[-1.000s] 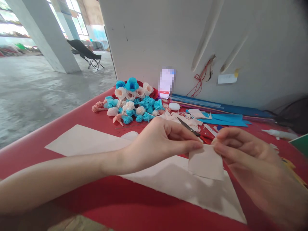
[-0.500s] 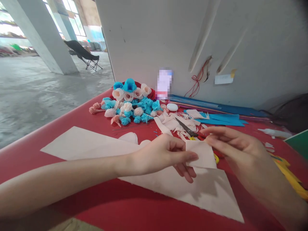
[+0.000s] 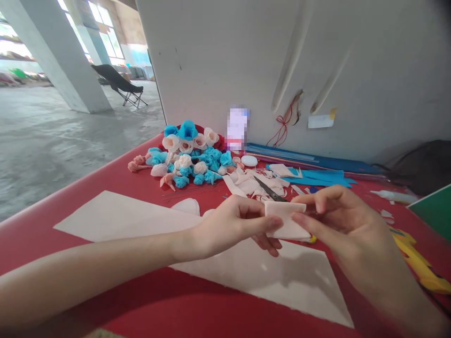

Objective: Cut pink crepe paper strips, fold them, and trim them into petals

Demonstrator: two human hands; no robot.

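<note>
A small folded piece of pale pink paper (image 3: pixel 287 225) is held up between my two hands. My left hand (image 3: pixel 243 220) pinches its left side, thumb in front and fingers behind. On its right side, the thumb of my right hand (image 3: pixel 338 225) presses against the front, with the fingers curled behind and above. Beneath both hands, a long pale sheet of paper (image 3: pixel 299 277) lies slanted across the table. Scissors (image 3: pixel 269 189) with dark blades rest just behind the folded piece, their handles mostly hidden by it and my right hand.
Blue, white and pink paper flowers (image 3: pixel 197 159) are heaped at the back left. Paper scraps (image 3: pixel 243 180) and blue paper strips (image 3: pixel 324 177) lie behind my hands. A yellow glue gun (image 3: pixel 419 263) is at the right. A white panel (image 3: pixel 218 56) rises behind the red table (image 3: pixel 141 300).
The paper's top edge now shows a fold, and it looks shorter. My right thumb has moved from its upper corner onto its front face. The view has shifted slightly.
</note>
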